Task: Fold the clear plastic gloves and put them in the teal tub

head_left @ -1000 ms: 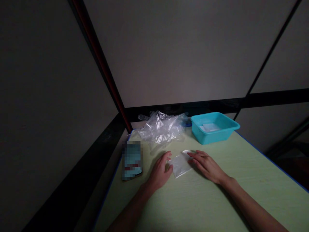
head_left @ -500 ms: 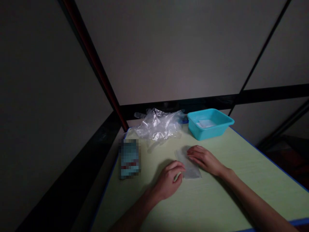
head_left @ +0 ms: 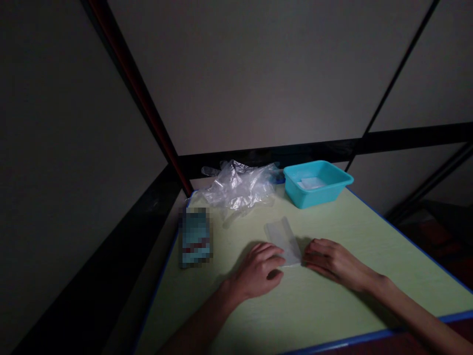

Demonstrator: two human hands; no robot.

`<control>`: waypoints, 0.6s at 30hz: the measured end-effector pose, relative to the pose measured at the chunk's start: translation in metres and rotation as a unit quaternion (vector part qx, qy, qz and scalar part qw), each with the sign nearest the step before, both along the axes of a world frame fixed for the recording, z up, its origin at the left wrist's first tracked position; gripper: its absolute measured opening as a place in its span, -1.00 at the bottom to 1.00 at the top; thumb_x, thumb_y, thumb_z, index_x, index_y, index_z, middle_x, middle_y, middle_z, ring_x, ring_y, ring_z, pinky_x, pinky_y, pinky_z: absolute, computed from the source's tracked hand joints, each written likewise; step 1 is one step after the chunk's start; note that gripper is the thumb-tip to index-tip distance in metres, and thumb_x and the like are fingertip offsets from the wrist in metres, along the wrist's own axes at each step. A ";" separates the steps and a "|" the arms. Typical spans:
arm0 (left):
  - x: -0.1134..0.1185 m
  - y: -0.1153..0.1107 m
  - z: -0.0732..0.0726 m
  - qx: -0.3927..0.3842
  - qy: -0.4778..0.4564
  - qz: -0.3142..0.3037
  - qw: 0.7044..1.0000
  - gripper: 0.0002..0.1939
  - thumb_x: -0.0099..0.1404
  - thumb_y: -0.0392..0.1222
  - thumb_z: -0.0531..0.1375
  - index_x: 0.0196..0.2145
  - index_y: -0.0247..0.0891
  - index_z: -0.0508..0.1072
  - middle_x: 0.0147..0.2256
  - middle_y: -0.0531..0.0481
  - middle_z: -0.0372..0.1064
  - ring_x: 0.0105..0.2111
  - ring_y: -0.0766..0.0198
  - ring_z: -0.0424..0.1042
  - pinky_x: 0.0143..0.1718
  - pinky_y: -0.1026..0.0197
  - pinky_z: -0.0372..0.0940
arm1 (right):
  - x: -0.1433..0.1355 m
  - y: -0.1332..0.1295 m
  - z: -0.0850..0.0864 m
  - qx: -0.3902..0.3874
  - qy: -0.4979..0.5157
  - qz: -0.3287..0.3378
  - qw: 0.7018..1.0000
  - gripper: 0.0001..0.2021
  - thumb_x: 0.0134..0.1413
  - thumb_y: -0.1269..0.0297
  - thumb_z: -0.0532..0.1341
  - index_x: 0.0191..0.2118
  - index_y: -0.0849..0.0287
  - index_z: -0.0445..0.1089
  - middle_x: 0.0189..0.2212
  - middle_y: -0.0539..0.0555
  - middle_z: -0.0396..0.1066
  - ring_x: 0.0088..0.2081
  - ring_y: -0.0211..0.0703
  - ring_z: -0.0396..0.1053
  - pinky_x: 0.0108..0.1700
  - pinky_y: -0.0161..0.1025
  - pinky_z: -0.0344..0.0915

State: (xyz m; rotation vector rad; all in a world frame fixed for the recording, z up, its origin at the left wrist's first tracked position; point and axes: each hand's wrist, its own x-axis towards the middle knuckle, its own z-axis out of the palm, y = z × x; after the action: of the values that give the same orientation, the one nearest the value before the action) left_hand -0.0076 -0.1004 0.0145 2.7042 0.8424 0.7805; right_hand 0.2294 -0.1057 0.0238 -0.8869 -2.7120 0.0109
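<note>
A thin, whitish, see-through rectangular sheet [head_left: 285,239], perhaps folded plastic, lies flat on the table in front of me. My left hand [head_left: 260,272] rests at its lower left edge, fingers curved over that side and the thumb apart from them. Beside the lower right corner is my right hand [head_left: 334,262], its fingers loosely bent and their tips close to the sheet's edge. I see nothing held in either hand, though whether the right fingertips touch the corner is hard to tell.
Crumpled clear plastic gloves or bags [head_left: 240,190] lie at the back of the pale green table [head_left: 236,320]. To their right stands a turquoise basin [head_left: 314,197] with white pieces [head_left: 311,183] inside. A blurred teal packet [head_left: 195,236] lies at the left edge. Walls border the back and left.
My right hand has moved off the sheet's upper part, down and right to its lower corner. The left hand stays at the left edge with slightly more spread fingers. The view has shifted a little.
</note>
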 end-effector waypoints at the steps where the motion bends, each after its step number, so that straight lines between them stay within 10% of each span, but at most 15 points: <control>1: 0.000 0.000 -0.001 0.012 0.005 0.003 1.000 -0.86 0.09 -0.28 0.14 -0.33 -0.22 0.42 -0.23 -0.01 0.37 -0.20 0.25 0.30 -0.15 0.17 0.18 | -0.002 -0.001 -0.002 0.011 -0.001 -0.005 1.000 -0.74 0.18 0.25 -0.03 -0.26 0.15 0.39 -0.40 0.09 0.34 -0.31 -0.20 0.28 -0.26 -0.24 0.20; 18: 0.003 0.005 -0.009 0.091 0.047 0.012 0.995 -0.81 0.26 -0.34 0.00 -0.40 -0.26 0.40 -0.34 0.03 0.39 -0.32 0.33 0.35 -0.29 0.25 0.21 | -0.019 -0.007 -0.015 0.099 0.019 -0.054 0.993 -0.70 0.18 0.37 -0.04 -0.46 0.20 0.38 -0.54 0.04 0.28 -0.44 -0.23 0.21 -0.40 -0.27 0.13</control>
State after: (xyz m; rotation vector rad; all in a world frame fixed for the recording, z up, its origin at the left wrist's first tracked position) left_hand -0.0041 -0.0951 0.0058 2.9164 0.8634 0.7757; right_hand 0.2108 -0.1132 0.0084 -0.9621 -2.5714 -0.2567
